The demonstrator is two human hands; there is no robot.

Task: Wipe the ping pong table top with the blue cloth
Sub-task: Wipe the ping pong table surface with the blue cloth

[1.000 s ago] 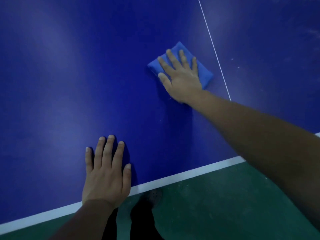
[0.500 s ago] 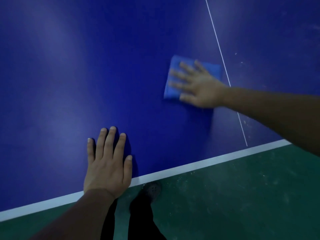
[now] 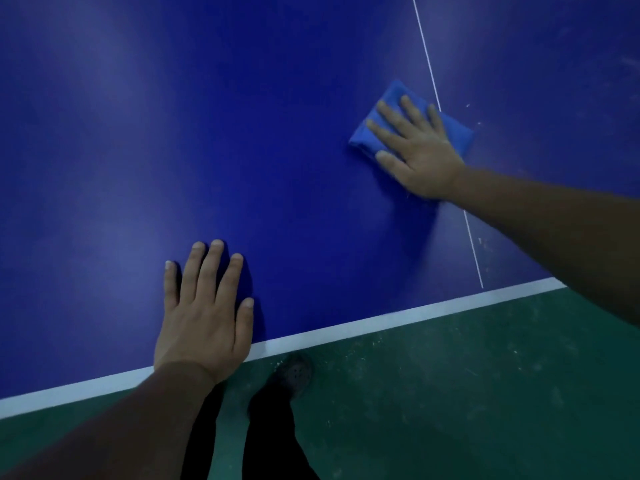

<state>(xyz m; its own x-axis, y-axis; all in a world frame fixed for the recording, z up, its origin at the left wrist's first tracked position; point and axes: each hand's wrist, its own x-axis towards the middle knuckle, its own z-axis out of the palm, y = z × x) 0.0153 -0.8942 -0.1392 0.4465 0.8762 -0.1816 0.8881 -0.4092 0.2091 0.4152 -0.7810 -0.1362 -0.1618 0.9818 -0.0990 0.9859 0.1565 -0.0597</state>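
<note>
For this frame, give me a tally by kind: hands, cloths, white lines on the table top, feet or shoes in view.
Hands: 2, left hand flat on the table top, right hand pressing the cloth
Blue cloth: 1
White lines: 2, centre line and edge stripe
Shoe: 1, on the green floor
Total: 6

I count two hands on my feed: the left hand [image 3: 204,317] at about seven o'clock, the right hand [image 3: 420,152] at about two. One blue cloth [image 3: 394,98] lies under the right. One ping pong table top [image 3: 173,133], with one thin centre line [image 3: 427,60] and one white edge band [image 3: 381,322]. One shoe [image 3: 294,374] at six o'clock on one green floor [image 3: 450,393].
</note>
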